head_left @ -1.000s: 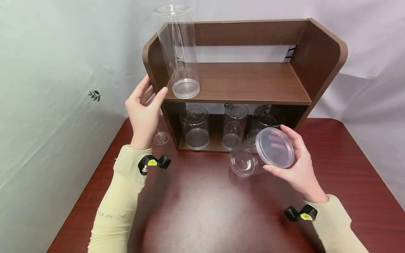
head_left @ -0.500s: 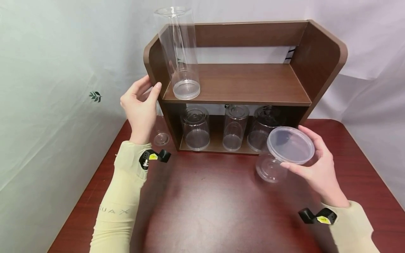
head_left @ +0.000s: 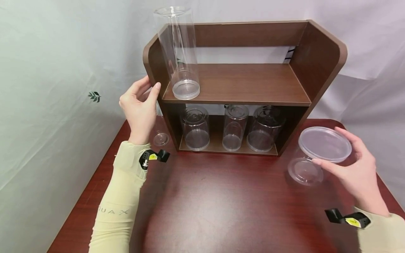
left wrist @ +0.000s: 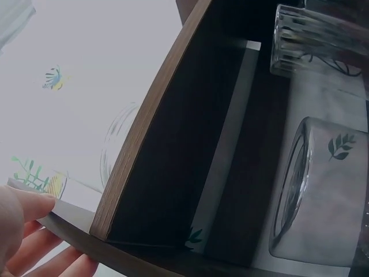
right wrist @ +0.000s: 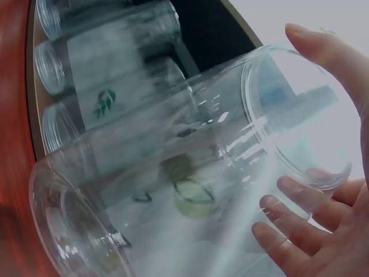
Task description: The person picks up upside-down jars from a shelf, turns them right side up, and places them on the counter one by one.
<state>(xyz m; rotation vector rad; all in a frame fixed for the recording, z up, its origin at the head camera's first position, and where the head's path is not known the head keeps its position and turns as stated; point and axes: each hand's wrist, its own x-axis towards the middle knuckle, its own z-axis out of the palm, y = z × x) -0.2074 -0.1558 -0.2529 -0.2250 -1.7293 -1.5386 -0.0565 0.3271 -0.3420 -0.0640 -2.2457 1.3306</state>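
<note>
My left hand (head_left: 139, 109) holds the left side panel of a brown two-tier shelf (head_left: 253, 82), thumb in front and fingers behind; the left wrist view shows the thumb and fingers on either side of the panel edge (left wrist: 78, 222). At the right of the table my right hand (head_left: 357, 165) grips a clear plastic jar (right wrist: 155, 167) around its pale lid (head_left: 325, 143). The jar is tilted, lid toward me, its base lower and to the left. On the upper tier, at the left end, stands a tall clear jar (head_left: 181, 52).
Three clear jars stand on the lower tier: a left one (head_left: 195, 130), a narrow middle one (head_left: 235, 128) and a wide right one (head_left: 264, 130). Another clear container (head_left: 161, 137) is on the dark red table (head_left: 205, 207), left of the shelf. Pale cloth (head_left: 57, 88) hangs around the table.
My right hand has carried the jar to the right, away from the shelf front, exposing the lower right jar. The left thumb has shifted slightly left along the panel; shelf and other jars stay put.
</note>
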